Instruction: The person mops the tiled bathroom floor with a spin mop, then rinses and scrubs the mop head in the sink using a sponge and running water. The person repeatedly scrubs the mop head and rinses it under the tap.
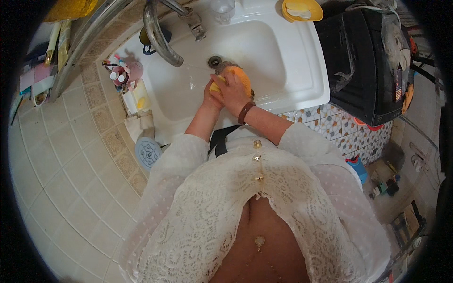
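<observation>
Both hands meet low over the front part of a white ceramic sink (pixel 170 102). My left hand (pixel 211 97) is cupped around a yellow piece (pixel 213 87), perhaps soap or a sponge. My right hand (pixel 235 93), with a brown bracelet at the wrist, presses its fingers on the same yellow piece. Directly behind the right hand is an orange rounded thing (pixel 244 78) with a rough grey-brown edge; fingers cover part of it, and its kind is unclear. The dark drain (pixel 214 62) lies just beyond. A curved metal spout (pixel 159 39) hangs over the basin at the left.
A clear plastic cup (pixel 223 10) and a yellow soap dish (pixel 303 16) holding pale bars stand along the far rim. Bottles (pixel 118 77) and a pink cup (pixel 135 70) crowd the left ledge. A bulky black appliance (pixel 354 67) adjoins the sink's right side.
</observation>
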